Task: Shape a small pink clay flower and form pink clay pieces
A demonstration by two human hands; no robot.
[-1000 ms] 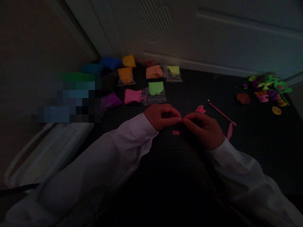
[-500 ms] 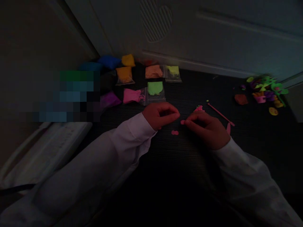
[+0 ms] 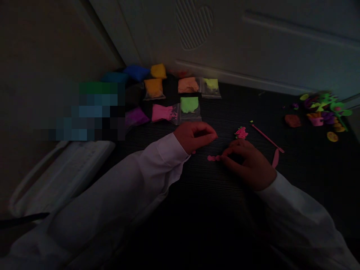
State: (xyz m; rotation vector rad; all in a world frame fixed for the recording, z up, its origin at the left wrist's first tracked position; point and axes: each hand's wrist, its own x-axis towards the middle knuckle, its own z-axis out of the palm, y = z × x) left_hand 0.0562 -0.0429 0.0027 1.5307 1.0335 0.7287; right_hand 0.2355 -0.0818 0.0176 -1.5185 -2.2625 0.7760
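Note:
My right hand (image 3: 249,163) pinches a small flat pink clay disc (image 3: 218,158) between thumb and fingertip, down at the dark tabletop. The disc meets the right end of a short row of pink clay discs (image 3: 211,158). Hovering to the left, my left hand (image 3: 194,137) has thumb and fingertips together; whatever is between them, if anything, is too small to see. A bit of pink clay (image 3: 193,152) shows below its wrist. Beyond my right fingers lies a pink clay flower cluster with green bits (image 3: 241,133).
A pink modelling stick (image 3: 267,138) and a pink clay knife (image 3: 275,158) lie right of my right hand. Bags of clay, such as the green one (image 3: 189,105), line the back left. Finished-looking clay pieces (image 3: 323,112) crowd the far right. A white power strip (image 3: 64,176) lies left.
My right hand has come down and toward me, bringing the pink disc to the right end of the row. My left hand keeps its pinch. The view has shifted slightly left.

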